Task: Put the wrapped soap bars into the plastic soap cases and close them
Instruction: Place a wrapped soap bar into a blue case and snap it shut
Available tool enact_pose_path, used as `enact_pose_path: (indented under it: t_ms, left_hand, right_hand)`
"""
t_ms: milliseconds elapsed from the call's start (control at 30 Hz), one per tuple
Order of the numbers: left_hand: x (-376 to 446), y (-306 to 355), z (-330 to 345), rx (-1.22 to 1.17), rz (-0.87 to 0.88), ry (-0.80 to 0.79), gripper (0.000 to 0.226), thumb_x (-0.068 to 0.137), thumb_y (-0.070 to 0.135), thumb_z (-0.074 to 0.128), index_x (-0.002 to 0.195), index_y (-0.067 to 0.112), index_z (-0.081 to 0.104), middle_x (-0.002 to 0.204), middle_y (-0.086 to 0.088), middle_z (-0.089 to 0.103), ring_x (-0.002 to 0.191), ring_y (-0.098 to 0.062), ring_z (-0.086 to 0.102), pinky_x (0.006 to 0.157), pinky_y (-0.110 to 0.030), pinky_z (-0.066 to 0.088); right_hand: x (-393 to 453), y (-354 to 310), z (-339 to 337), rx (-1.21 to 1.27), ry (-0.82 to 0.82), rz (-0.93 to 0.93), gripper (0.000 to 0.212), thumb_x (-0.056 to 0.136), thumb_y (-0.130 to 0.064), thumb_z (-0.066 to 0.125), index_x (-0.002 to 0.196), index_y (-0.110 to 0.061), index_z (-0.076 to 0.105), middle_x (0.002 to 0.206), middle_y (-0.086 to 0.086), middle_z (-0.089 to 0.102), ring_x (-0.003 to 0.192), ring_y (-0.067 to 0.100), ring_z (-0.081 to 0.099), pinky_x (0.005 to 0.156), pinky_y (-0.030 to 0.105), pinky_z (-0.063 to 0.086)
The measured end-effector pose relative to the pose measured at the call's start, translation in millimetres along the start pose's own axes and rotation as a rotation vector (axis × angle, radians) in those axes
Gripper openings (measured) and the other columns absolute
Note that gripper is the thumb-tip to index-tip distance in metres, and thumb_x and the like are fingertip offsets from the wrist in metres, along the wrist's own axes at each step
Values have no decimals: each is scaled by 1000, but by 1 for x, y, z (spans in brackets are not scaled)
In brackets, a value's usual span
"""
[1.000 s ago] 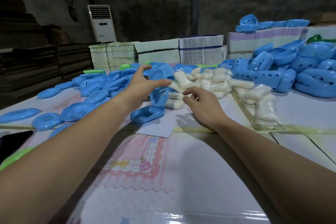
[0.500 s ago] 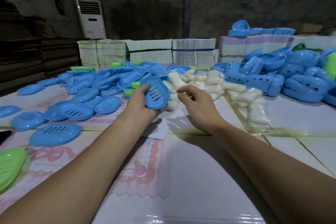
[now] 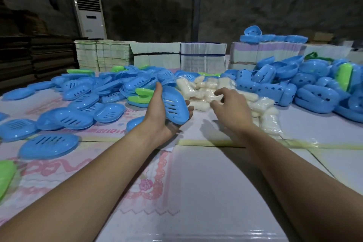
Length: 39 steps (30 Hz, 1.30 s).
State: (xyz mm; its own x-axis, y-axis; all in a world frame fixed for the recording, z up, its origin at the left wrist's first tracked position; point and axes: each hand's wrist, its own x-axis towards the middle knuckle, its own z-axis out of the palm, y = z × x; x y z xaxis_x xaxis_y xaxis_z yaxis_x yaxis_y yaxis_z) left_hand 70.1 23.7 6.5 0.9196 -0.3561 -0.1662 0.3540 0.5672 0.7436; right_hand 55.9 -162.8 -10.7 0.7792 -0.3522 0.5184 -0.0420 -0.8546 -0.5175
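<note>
From the head view, much is cut off or hard to read. The pile of blue case halves point(image 3: 102, 92) on the left runs off the frame edge, and a green piece point(image 3: 5, 173) at the lower left is only partly in view. The heap of blue case shells point(image 3: 314, 86) on the right also leaves the frame. The print on the pink sheet point(image 3: 149, 182) covering the worktop point(image 3: 216, 192) is too blurred to read. The wrapped soap bars point(image 3: 204, 86) lie in a loose mound at the middle back of the worktop; their clear wrap makes single bars hard to separate, and the right hand hides some of them.

The left hand point(image 3: 159, 116) holds a blue slotted case half point(image 3: 174, 106), tilted on edge; its grip is wide, thumb up along the near rim and fingertips curling out from under the far side. How the palm meets the piece is hidden.

The right hand point(image 3: 231, 110) hangs over the near edge of the soap mound, fingers bent downward. Whether its grip touches or pinches a bar cannot be told.

Stacks of flat cartons point(image 3: 157, 57) line the back.
</note>
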Motion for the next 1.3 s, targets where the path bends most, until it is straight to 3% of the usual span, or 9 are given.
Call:
enact_pose_path:
  t_ms: [167, 400, 533, 600, 700, 867, 1033, 1200, 1300]
  left_hand:
    - [-6, -8, 3, 94, -35, -57, 76, 93, 71, 45, 119, 3, 66, 87, -14, 71, 61, -26, 72, 59, -33, 60]
    - [-17, -9, 11, 100, -78, -83, 61, 92, 70, 49, 116, 15, 60, 68, -6, 67, 65, -16, 69, 67, -31, 51]
    - [-17, -8, 14, 62, -102, -89, 61, 94, 69, 46, 120, 17, 60, 80, 1, 72, 141, -20, 46, 108, -21, 41]
    - [-17, -9, 15, 59, -112, -94, 63, 94, 69, 45, 120, 14, 61, 86, -2, 73, 147, -21, 38, 113, -20, 32]
    - [-12, -11, 12, 39, -133, -130, 53, 95, 69, 42, 99, 18, 55, 91, 3, 64, 145, -18, 38, 108, -16, 29]
    - [-8, -14, 8, 180, -76, -117, 80, 93, 70, 44, 138, 4, 54, 77, -10, 77, 131, -24, 55, 93, -33, 51]
    - [-7, -14, 7, 174, -89, -119, 80, 92, 70, 45, 140, 6, 51, 79, -8, 77, 97, -14, 65, 80, -27, 52]
    - [-1, -19, 8, 66, -93, -84, 47, 97, 66, 47, 81, 22, 53, 59, 2, 58, 56, -7, 54, 62, -13, 46]
    - [2, -26, 9, 216, 16, -38, 59, 98, 67, 39, 89, 13, 59, 78, -7, 65, 63, -20, 65, 62, -34, 56]
  right_hand:
    - [17, 49, -27, -460, -106, 349, 49, 92, -47, 48, 137, -27, 43, 146, 13, 33, 132, 43, 28, 105, 58, 25]
    - [16, 58, -25, -502, -112, 305, 40, 93, -35, 49, 128, -18, 57, 135, 11, 42, 123, 40, 45, 102, 49, 34]
    - [15, 56, -27, -506, -36, 243, 28, 90, -26, 56, 114, -16, 66, 121, 10, 48, 109, 38, 52, 95, 47, 43]
    - [14, 56, -26, -494, -3, 234, 23, 89, -22, 58, 108, -14, 68, 119, 10, 49, 105, 38, 53, 91, 46, 45]
    - [14, 55, -26, -429, 31, 211, 16, 86, -22, 63, 97, -12, 68, 112, 9, 49, 97, 34, 53, 75, 39, 44]
    - [10, 43, -22, -290, 63, 65, 10, 78, -23, 66, 75, -15, 61, 92, 2, 52, 78, 25, 52, 64, 33, 37]
    - [7, 20, -20, 70, 151, 70, 19, 73, -16, 71, 63, -23, 56, 85, -5, 56, 80, 18, 54, 68, 32, 38]
    - [0, -1, -20, 522, 67, 306, 17, 70, -7, 77, 67, -21, 66, 71, -4, 67, 73, 18, 64, 70, 36, 57]
    - [-7, -13, -21, 958, 25, 445, 19, 76, 2, 75, 78, -15, 68, 82, 4, 68, 74, 20, 65, 62, 29, 56]
